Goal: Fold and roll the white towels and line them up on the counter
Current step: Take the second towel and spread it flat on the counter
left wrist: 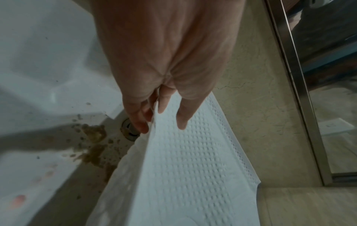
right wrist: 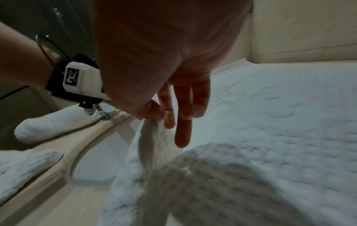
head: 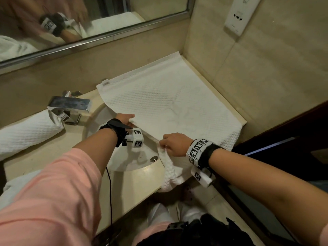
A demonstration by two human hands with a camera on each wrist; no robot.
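A white waffle towel (head: pixel 168 102) lies spread flat on the counter to the right of the sink, its left part hanging over the basin. My left hand (head: pixel 129 121) pinches the towel's left edge above the basin; in the left wrist view the towel (left wrist: pixel 183 168) edge runs between thumb and fingers (left wrist: pixel 181 120). My right hand (head: pixel 164 145) grips a bunched near corner of the same towel, which droops over the counter's front edge (right wrist: pixel 154 152). One rolled white towel (head: pixel 30 132) lies left of the tap.
A chrome tap (head: pixel 71 107) stands behind the white sink (head: pixel 127 162), whose drain plug (head: pixel 153 158) shows. More white towel (head: pixel 16 185) lies at the counter's lower left. Tiled walls close the back and right; a mirror (head: pixel 106 18) and a socket (head: pixel 237 18) hang above.
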